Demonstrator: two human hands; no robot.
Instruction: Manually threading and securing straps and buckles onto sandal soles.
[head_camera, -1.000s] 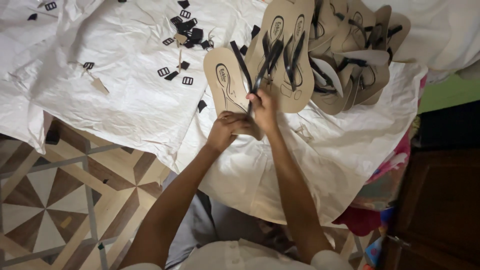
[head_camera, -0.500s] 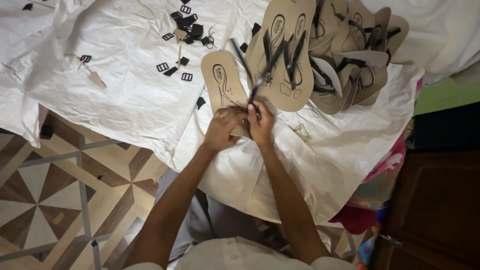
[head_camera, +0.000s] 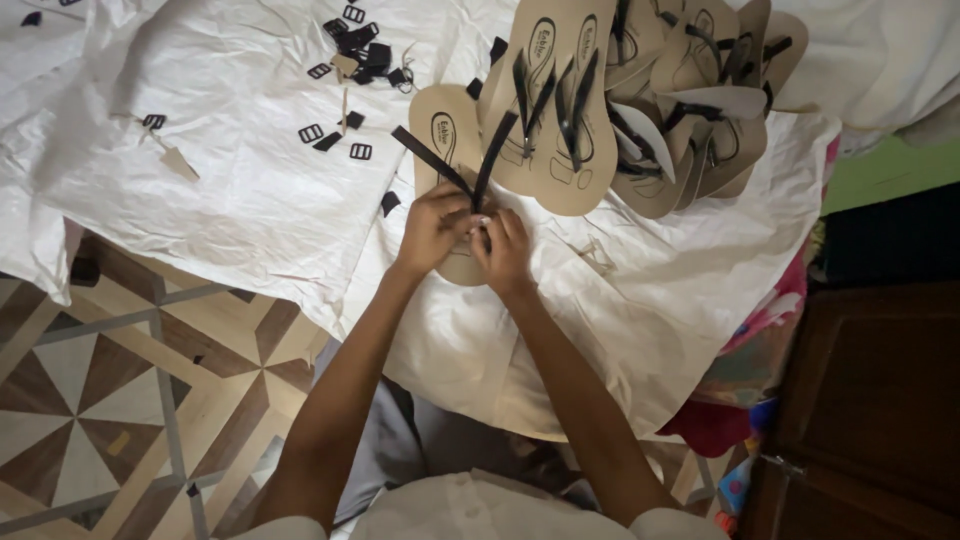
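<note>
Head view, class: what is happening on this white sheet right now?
A person's left hand and right hand pinch a black strap at the toe end of a tan sandal sole lying on the white sheet. Finished sandals are stacked just beyond, and small black buckles lie scattered to the left.

One cam only, head-worn, looking steeply down and fwd along both forearms. Close range: left hand (head_camera: 432, 228) and right hand (head_camera: 503, 248) sit mid-frame, white sheet (head_camera: 230, 190) ahead, patterned floor (head_camera: 90, 380) lower left. No 2nd view, so no overlap.
</note>
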